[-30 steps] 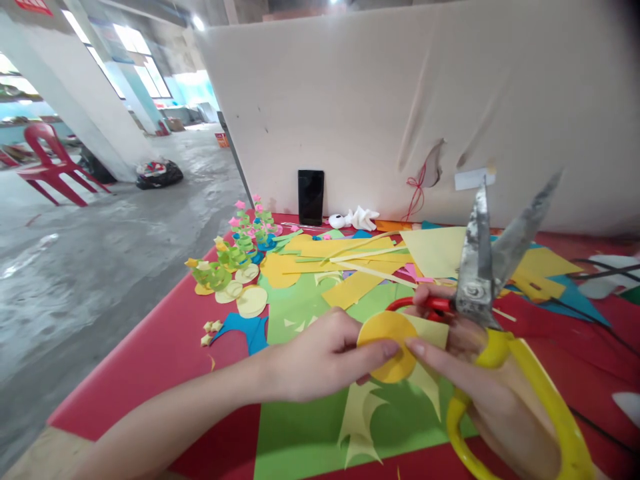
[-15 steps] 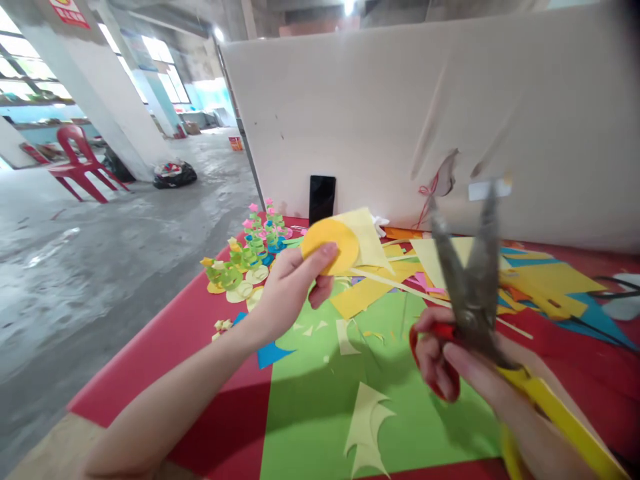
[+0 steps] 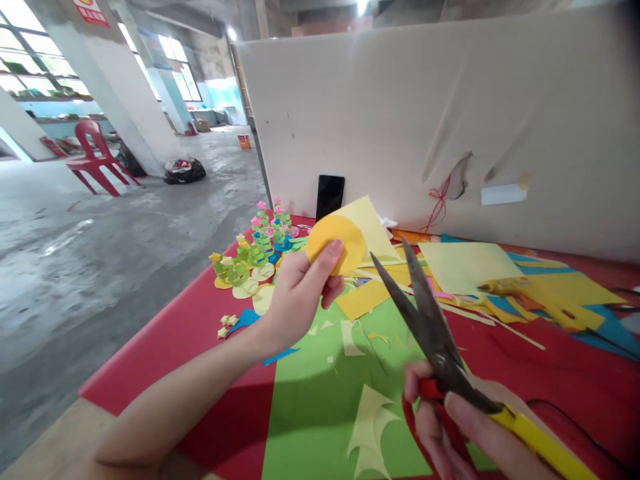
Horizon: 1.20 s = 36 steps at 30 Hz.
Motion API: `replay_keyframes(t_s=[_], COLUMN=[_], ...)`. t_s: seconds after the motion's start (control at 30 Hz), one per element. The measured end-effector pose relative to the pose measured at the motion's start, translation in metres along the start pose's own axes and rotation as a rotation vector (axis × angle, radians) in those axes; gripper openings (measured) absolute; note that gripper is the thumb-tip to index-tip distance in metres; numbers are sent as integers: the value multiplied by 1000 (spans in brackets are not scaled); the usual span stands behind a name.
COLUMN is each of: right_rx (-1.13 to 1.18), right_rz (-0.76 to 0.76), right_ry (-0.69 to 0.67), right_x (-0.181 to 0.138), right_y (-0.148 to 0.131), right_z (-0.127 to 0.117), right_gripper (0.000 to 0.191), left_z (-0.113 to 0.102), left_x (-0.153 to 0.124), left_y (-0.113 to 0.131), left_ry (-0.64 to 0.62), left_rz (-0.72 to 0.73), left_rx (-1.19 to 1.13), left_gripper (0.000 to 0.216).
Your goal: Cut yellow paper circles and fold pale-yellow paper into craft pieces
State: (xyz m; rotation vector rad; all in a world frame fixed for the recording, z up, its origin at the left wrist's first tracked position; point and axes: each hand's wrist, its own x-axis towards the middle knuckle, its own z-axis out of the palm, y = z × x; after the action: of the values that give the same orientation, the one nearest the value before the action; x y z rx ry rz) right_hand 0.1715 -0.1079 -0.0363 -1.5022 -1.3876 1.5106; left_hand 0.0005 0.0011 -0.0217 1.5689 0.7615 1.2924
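Note:
Pinched in my left hand (image 3: 305, 293) is a yellow paper circle (image 3: 345, 233), laid against a pale yellow paper sheet (image 3: 373, 223) that sticks out behind it to the right. My right hand (image 3: 465, 420) grips scissors (image 3: 440, 360) with one red and one yellow handle. Their blades are spread and point up and left, a short way from the pale sheet and not touching it. Below both hands lies a green sheet (image 3: 320, 413) with cut pale yellow scraps (image 3: 373, 427) on it.
Small paper plants (image 3: 260, 243) with stars stand at the back left of the red table. A black phone (image 3: 330, 197) leans on the white board (image 3: 390, 113). A yellow glue gun (image 3: 535, 297) rests on coloured paper at the right. A red chair (image 3: 97, 157) stands beyond.
The scissors have swung down and left, nearer the pale sheet, with their blades less upright. My left hand still holds the circle and sheet. The whole view has shifted slightly.

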Motion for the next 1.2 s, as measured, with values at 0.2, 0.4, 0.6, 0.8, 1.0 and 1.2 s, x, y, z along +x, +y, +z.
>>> replay_keyframes(t_s=[0.2, 0.4, 0.6, 0.8, 1.0, 1.2], right_rx=[124, 163, 172, 167, 189, 132], right_rz=[135, 101, 69, -58, -53, -41], right_ry=[-29, -22, -50, -42, -54, -62], right_x=[-5, -3, 0, 1, 2, 3], right_y=[1, 4, 11, 31, 37, 39], right_z=[1, 3, -1, -5, -10, -12], right_gripper=[45, 59, 53, 42, 44, 51], left_z=[0, 1, 5, 9, 12, 12], left_x=[-7, -15, -20, -26, -32, -32], left_y=[0, 5, 8, 9, 12, 13], left_ry=[-47, -184, -402, -420, -451, -455], left_rz=[-39, -119, -243, -278, -331, -327], left_rx=[72, 133, 103, -28, -117, -169], left_gripper=[44, 51, 51, 48, 47, 45])
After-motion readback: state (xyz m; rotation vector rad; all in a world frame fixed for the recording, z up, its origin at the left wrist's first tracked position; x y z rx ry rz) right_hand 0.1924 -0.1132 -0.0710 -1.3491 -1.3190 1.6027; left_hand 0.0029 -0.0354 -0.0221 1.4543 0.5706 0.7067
